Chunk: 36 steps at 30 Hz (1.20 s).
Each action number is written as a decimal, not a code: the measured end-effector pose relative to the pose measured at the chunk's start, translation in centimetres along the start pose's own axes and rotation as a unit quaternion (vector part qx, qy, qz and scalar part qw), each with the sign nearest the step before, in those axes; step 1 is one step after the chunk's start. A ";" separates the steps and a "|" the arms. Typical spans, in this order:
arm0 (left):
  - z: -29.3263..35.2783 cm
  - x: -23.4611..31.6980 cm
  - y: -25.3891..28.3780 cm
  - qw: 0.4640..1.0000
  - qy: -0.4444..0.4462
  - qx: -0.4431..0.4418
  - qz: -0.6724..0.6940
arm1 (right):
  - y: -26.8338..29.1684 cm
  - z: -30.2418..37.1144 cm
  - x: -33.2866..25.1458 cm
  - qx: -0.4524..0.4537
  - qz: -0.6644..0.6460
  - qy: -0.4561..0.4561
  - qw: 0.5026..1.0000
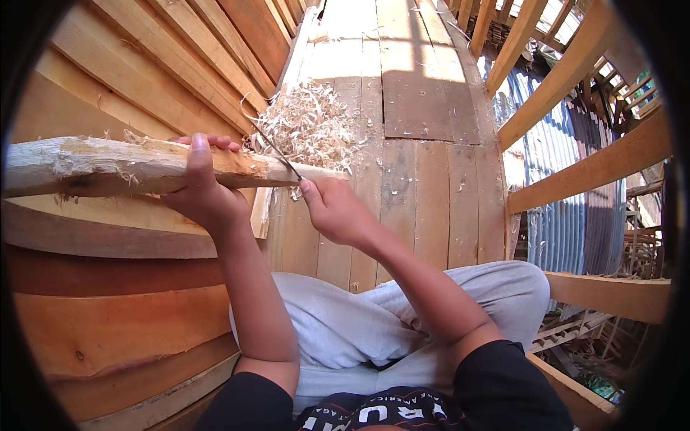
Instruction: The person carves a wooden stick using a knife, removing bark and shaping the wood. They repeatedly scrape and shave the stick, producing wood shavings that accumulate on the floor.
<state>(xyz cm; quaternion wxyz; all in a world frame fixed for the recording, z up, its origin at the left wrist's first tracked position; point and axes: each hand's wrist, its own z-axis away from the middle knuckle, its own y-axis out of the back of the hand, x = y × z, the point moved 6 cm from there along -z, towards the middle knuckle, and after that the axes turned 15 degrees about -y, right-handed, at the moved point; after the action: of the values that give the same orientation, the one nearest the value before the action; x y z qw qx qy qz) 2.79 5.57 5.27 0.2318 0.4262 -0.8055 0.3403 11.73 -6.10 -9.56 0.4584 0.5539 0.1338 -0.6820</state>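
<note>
A dark shirt (pixel 510 384) with light lettering fills the lower edge, and beyond it grey trousers (pixel 345 312) show folded legs on a plank floor (pixel 435 208). The left hand (pixel 208 190) has its grip wrapped around a pale, rough wooden pole (pixel 108 169), which runs from the left edge to a narrower end above the boards. The right hand (pixel 338 212) has its grip closed on the near end of a thin dark blade (pixel 279 149), which crosses the pole near that end. Curled shavings (pixel 309 122) are heaped beyond. Wooden planks (pixel 115 330) line the left side; a timber railing (pixel 582 194) borders the right, with corrugated sheets (pixel 553 230) outside. Sunlight brightens the floor's far end.
</note>
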 end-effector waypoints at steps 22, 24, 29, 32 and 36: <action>0.9 1.3 -2.4 0.997 -0.071 0.000 -0.033 | 1.3 2.5 -2.9 0.081 -0.015 0.078 0.993; -0.2 0.2 -1.4 0.998 -0.044 0.018 -0.042 | 0.8 2.1 -2.0 0.105 0.008 0.056 0.993; -1.5 -0.9 1.3 0.993 -0.056 0.077 -0.066 | -0.8 2.6 -1.9 0.135 0.054 0.019 0.989; -1.5 -0.8 1.7 0.992 -0.060 0.081 -0.072 | -0.8 2.7 -1.8 0.138 0.067 0.006 0.988; -1.4 -0.6 1.3 0.994 -0.057 0.073 -0.064 | 0.2 3.5 -2.3 0.121 0.051 0.007 0.991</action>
<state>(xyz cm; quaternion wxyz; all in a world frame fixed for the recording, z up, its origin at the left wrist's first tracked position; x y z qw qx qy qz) 2.09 7.49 5.32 0.1750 0.5113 -0.7616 0.3577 9.59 -7.55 -6.19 0.4219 0.6158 0.0250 -0.6649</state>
